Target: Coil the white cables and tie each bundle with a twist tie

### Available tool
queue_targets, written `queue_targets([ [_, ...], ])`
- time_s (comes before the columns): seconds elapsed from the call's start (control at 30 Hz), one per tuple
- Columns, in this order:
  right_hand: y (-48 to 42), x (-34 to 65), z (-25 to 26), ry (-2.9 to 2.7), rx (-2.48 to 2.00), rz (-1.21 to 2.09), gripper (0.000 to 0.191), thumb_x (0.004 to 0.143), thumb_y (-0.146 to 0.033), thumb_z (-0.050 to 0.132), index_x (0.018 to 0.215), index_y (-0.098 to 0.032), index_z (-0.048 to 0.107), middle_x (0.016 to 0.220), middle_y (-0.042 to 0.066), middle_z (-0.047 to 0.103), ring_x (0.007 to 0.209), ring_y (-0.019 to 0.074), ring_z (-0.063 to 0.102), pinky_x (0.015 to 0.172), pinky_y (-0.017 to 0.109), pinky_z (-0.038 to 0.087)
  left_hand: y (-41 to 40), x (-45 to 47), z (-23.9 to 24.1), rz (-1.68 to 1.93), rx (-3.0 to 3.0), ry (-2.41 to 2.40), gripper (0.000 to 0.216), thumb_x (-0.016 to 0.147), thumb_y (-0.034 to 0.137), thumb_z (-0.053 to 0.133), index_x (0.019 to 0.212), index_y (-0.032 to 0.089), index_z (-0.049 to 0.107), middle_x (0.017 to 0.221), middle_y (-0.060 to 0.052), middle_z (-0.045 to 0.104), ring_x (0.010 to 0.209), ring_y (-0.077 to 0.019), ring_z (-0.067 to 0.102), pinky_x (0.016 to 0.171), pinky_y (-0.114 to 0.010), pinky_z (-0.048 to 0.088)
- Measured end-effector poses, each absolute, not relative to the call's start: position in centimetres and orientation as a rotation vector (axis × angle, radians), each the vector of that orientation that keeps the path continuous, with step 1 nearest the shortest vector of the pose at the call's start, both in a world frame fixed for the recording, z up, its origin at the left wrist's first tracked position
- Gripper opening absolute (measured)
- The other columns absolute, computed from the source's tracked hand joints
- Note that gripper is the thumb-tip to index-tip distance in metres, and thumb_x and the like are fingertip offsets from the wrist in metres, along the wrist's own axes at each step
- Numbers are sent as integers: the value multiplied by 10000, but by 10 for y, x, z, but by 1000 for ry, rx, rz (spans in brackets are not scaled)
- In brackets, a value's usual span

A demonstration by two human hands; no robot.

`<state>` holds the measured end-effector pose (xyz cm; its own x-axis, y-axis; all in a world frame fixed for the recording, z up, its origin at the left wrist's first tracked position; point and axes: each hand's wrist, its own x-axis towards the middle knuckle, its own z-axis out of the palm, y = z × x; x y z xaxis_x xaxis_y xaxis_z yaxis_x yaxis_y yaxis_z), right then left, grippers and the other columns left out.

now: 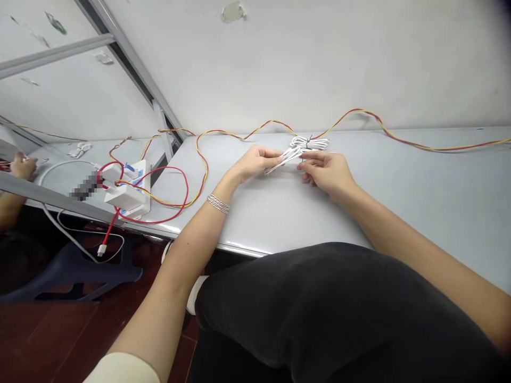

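While pinched from both sides, held low over the table (399, 181): a white cable (310, 142), coiled into a small bundle and cinched at the middle with a dark tie. Left hand (255, 162) closed on the loose straight ends, fingers curled, thumb on top, bracelet (217, 204) at the wrist. Right hand (327, 170) closed too, fingertips (315, 157) pinching the strands just below the coil.

Coiled part beyond both hands, on the wall side, touching or just clear of the tabletop — cannot tell which. Straight ends slanting down and to the left, running between the two hands and under the left thumb. Hands close together, nearly meeting at the fingertips. Both forearms bare, crossing the near table edge above a lap (339, 308) in black cloth.

Behind the bundle, near it but apart: a twisted red-yellow wire (247, 135), snaking along the foot of the wall across the whole table. Further left, well apart from the hands: a white box (128, 197) at the table's corner, ringed by a red cable (186, 191) with its plug dangling past the edge. Beyond a metal frame (131, 61), at a second table — another person's hand (22, 165) at the far left edge of the view. Below, on a dark red floor, a blue chair (80, 274).
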<state>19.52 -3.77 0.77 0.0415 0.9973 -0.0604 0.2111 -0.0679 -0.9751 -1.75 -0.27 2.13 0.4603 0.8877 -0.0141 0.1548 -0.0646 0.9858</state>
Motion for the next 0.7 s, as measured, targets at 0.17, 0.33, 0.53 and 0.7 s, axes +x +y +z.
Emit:
queue_targets([
  [0.17,-40,193,8,-1324,-1435,1172,371,827,-2,608,1127,-147,770,599,-12,637,492,99,558,421,183,334,-4,-13,13,632,1619,794,417,726,374,906,1059,129,849,1041,-102,797,868,-189,670,808,-305,481],
  [0.33,-44,189,11,-1273,-1344,1241,126,888,-75,661,952,-131,754,840,64,729,524,91,577,377,198,351,0,1,1,859,1514,735,506,730,494,900,1063,117,839,1037,-119,796,887,-205,688,813,-314,504],
  [0.53,-42,188,9,-1325,-1369,1218,124,843,-75,725,944,-139,758,857,70,746,540,106,596,393,202,402,6,-11,1,745,1516,703,463,744,379,911,1097,93,824,1110,-140,790,991,-226,692,921,-334,504],
  [0.7,-44,184,11,-1399,-1501,1151,240,802,6,633,946,-136,763,719,35,691,534,122,595,391,197,410,22,-15,9,485,1580,770,370,745,268,884,1069,99,829,1029,-122,798,888,-205,693,871,-342,525],
])
